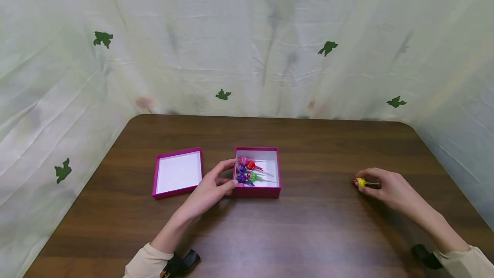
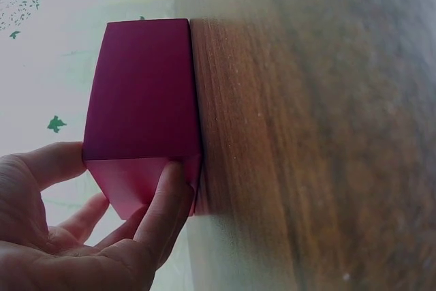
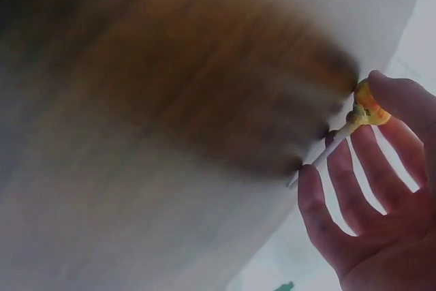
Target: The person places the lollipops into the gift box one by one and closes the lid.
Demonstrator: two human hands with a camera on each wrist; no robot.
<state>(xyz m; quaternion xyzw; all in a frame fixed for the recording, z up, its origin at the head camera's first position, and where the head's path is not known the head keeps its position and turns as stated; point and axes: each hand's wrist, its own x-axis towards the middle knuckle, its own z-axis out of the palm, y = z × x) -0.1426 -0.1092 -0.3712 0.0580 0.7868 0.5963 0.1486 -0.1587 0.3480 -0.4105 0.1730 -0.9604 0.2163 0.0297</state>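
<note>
My left hand (image 1: 211, 190) grips the left end of a magenta box (image 1: 259, 192), with fingertips on its rim and outer wall. Several lollipops (image 1: 251, 165) in red, purple, green and pink wrappers lie inside, heads to the left and sticks to the right. Seen from the left wrist, the fingers (image 2: 170, 189) touch the end wall of the box (image 2: 143, 90). Far to the right, my right hand (image 1: 390, 185) pinches a yellow-wrapped lollipop (image 1: 359, 182) low over the table. In the right wrist view, thumb and fingers hold this lollipop (image 3: 371, 107), its white stick pointing down-left.
The box's lid (image 1: 179, 173), magenta-edged with a white inside, lies inner side up left of the box. Brown wood forms the table (image 1: 308, 218). A pale curtain with green leaf shapes (image 1: 247, 46) hangs behind it.
</note>
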